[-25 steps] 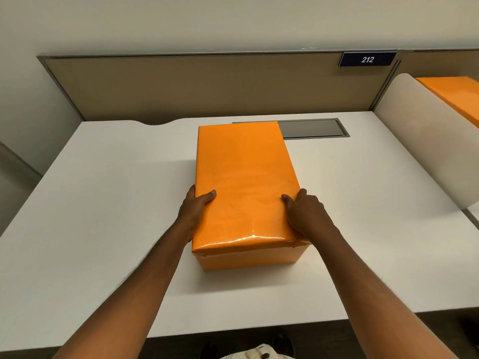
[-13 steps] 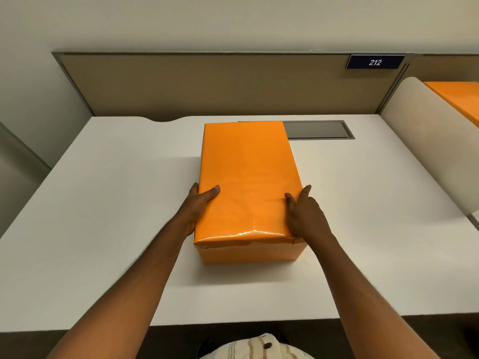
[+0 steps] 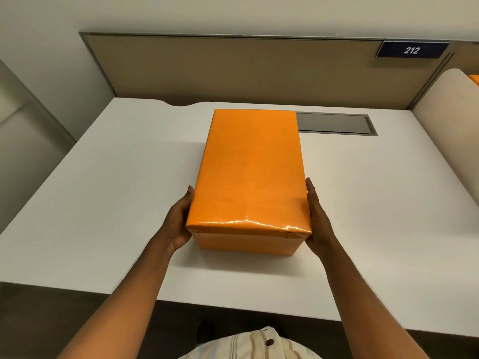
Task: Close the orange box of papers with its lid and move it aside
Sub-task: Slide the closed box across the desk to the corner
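Note:
The orange box (image 3: pixel 248 242) stands in the middle of the white desk (image 3: pixel 103 203), its long side running away from me. Its glossy orange lid (image 3: pixel 251 167) sits fully down over it, so the papers inside are hidden. My left hand (image 3: pixel 178 218) presses flat against the box's left side near the front corner. My right hand (image 3: pixel 317 216) presses against the right side opposite it. Both thumbs are off the lid's top, and the box is clamped between the two palms.
A grey cable hatch (image 3: pixel 337 123) lies in the desk just behind the box's right rear corner. A tan partition (image 3: pixel 233 68) with a "212" sign (image 3: pixel 412 50) closes the back. A rounded divider (image 3: pixel 451 104) walls the right, with another orange object (image 3: pixel 474 80) beyond it.
Both hands slid off the lid's top, where thumbs and fingers were pressing, down onto the box's left and right sides. My view has shifted, so the box sits more to the right in frame.

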The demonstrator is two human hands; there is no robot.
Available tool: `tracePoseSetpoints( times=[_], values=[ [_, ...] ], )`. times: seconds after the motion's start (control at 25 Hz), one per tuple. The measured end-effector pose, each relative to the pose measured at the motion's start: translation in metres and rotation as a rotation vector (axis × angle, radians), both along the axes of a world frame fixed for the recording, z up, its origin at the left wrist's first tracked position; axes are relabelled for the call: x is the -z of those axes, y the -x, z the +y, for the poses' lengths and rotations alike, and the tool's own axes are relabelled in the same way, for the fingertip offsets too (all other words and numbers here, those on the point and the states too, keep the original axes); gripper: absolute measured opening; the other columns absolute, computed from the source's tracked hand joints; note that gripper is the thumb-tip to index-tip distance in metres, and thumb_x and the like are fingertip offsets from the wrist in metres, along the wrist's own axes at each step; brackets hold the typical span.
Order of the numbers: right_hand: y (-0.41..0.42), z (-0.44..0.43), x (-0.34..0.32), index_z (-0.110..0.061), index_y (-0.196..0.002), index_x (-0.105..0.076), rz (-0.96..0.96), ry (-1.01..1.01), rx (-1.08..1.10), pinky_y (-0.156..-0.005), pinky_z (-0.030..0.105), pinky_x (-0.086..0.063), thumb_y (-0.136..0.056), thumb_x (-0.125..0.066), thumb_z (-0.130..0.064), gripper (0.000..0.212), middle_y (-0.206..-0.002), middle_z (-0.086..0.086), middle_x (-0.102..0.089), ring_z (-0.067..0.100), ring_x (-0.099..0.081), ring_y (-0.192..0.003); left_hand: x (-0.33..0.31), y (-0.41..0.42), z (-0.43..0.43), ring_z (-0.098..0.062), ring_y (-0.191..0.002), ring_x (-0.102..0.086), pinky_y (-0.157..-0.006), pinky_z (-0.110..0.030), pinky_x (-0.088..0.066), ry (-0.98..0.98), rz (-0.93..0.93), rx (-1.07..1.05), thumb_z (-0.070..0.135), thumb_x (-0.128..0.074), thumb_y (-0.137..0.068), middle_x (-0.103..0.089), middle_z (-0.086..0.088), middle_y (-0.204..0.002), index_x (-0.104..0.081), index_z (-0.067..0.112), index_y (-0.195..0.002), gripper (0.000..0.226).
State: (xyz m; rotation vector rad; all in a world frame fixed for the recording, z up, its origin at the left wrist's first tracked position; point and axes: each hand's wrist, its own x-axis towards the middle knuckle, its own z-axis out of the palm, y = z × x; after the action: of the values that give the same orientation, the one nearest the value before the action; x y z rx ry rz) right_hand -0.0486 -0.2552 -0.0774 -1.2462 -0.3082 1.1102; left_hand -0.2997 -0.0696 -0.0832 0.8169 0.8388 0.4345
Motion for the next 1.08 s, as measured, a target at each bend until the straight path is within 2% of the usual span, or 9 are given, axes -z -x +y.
tracePoseSetpoints(
  times=[0.08,0.16,0.24,0.36,0.48,0.6,0.76,0.88,1.08],
  values=[
    [-0.003,0.001,0.001,-0.043,-0.148,-0.029,-0.003,-0.031,0.007,-0.103,0.055,-0.046,-0.085,-0.050,-0.061,0.068,-0.151,-0.007,-0.042,0.027,-0.053,-0.129,0.002,-0.004,-0.007,-0.033,-0.104,-0.070,-0.072,-0.042,-0.059,0.008,-0.029,-0.054,0.061,-0.053,-0.082,-0.072,-0.009,-0.117,-0.062,0.028,-0.121,0.052],
    [-0.006,0.002,0.000,-0.041,-0.141,-0.045,0.077,-0.048,0.014,-0.100,0.054,-0.048,-0.086,-0.054,-0.061,0.059,-0.144,-0.002,-0.053,0.027,-0.058,-0.124,0.001,-0.008,-0.011,-0.033,-0.101,-0.071,-0.071,-0.042,-0.059,-0.011,-0.030,-0.097,0.060,-0.056,-0.081,-0.073,-0.009,-0.115,-0.062,0.029,-0.119,0.050],
    [-0.007,0.000,0.001,-0.045,-0.129,-0.057,0.067,-0.053,-0.029,-0.098,0.049,-0.052,-0.086,-0.051,-0.065,0.048,-0.137,-0.004,-0.060,0.024,-0.062,-0.121,0.002,-0.010,-0.012,-0.031,-0.099,-0.072,-0.071,-0.043,-0.059,-0.032,-0.008,-0.136,0.059,-0.063,-0.076,-0.073,-0.008,-0.116,-0.061,0.030,-0.120,0.053],
    [-0.002,-0.007,0.011,-0.043,-0.142,-0.040,-0.041,-0.003,-0.036,-0.106,0.050,-0.044,-0.085,-0.043,-0.066,0.062,-0.148,-0.003,-0.049,0.023,-0.054,-0.129,0.003,-0.011,-0.014,-0.029,-0.095,-0.073,-0.070,-0.042,-0.059,-0.047,0.015,-0.150,0.061,-0.078,-0.056,-0.075,-0.006,-0.113,-0.060,0.032,-0.120,0.073],
    [0.003,-0.009,0.019,-0.040,-0.143,-0.039,-0.032,-0.033,-0.017,-0.102,0.046,-0.047,-0.082,-0.045,-0.064,0.066,-0.145,0.000,-0.052,0.024,-0.056,-0.125,0.005,-0.011,-0.014,-0.028,-0.095,-0.073,-0.070,-0.041,-0.059,-0.048,0.006,-0.158,0.063,-0.081,-0.049,-0.076,-0.004,-0.110,-0.059,0.033,-0.120,0.080],
    [0.002,-0.007,0.021,-0.056,-0.143,-0.023,-0.081,-0.108,0.050,-0.106,0.049,-0.043,-0.086,-0.043,-0.058,0.060,-0.154,-0.010,-0.031,0.020,-0.047,-0.133,0.007,-0.009,-0.012,-0.028,-0.096,-0.073,-0.072,-0.041,-0.060,-0.031,0.007,-0.177,0.063,-0.082,-0.048,-0.075,-0.004,-0.112,-0.058,0.032,-0.121,0.083],
    [0.003,-0.004,0.027,-0.055,-0.138,-0.038,-0.100,-0.159,0.063,-0.109,0.055,-0.038,-0.099,-0.035,-0.049,0.040,-0.156,-0.010,-0.033,0.025,-0.042,-0.138,0.012,-0.009,-0.010,-0.028,-0.099,-0.072,-0.073,-0.040,-0.059,-0.012,0.005,-0.163,0.061,-0.075,-0.063,-0.074,-0.005,-0.114,-0.058,0.031,-0.122,0.067],
    [0.011,0.008,0.028,-0.048,-0.141,-0.040,-0.096,-0.171,0.108,-0.110,0.056,-0.036,-0.099,-0.034,-0.044,0.042,-0.154,-0.009,-0.037,0.026,-0.043,-0.138,0.019,0.001,0.005,-0.027,-0.096,-0.073,-0.071,-0.039,-0.059,0.013,0.000,-0.168,0.054,-0.061,-0.081,-0.076,-0.004,-0.110,-0.059,0.032,-0.120,0.046],
    [0.057,0.086,0.009,-0.045,-0.143,-0.040,-0.132,-0.223,0.112,-0.102,0.047,-0.048,-0.098,-0.033,-0.043,0.045,-0.151,-0.009,-0.043,0.024,-0.049,-0.133,-0.008,0.049,0.082,-0.026,-0.094,-0.074,-0.067,-0.039,-0.059,-0.035,-0.024,-0.162,0.056,-0.066,-0.072,-0.076,-0.002,-0.108,-0.064,0.034,-0.113,0.046]
  ],
)
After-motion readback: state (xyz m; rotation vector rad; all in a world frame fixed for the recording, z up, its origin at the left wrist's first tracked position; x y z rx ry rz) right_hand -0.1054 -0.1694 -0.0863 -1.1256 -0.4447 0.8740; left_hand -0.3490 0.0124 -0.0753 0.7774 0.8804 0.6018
